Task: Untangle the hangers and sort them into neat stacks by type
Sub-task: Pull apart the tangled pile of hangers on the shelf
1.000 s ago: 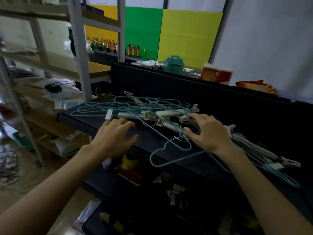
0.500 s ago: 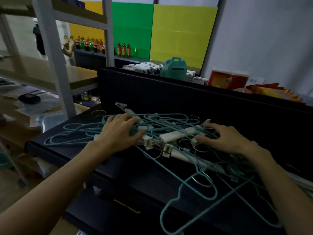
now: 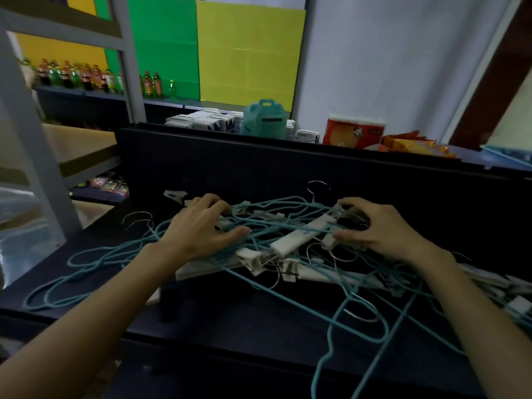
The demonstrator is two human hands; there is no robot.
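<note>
A tangled heap of teal coated-wire hangers [image 3: 288, 205] and white plastic clip hangers [image 3: 302, 236] lies on the dark tabletop [image 3: 230, 315]. The left hand [image 3: 201, 228] is pressed on the wires, fingers curled; the right hand [image 3: 371, 226] is clawed over them. Whether anything is gripped cannot be told. One white clip hanger would best be freed first, steadily.

Two bare forearms reach in from the lower edge of the view, with no sleeve, cuff or glove on either one as far as the frame shows. The left hand [image 3: 201, 226] and the right hand [image 3: 377, 226] carry no ring, watch, bracelet or strap. The fingers are slim, with short, plain, unpainted nails.
</note>
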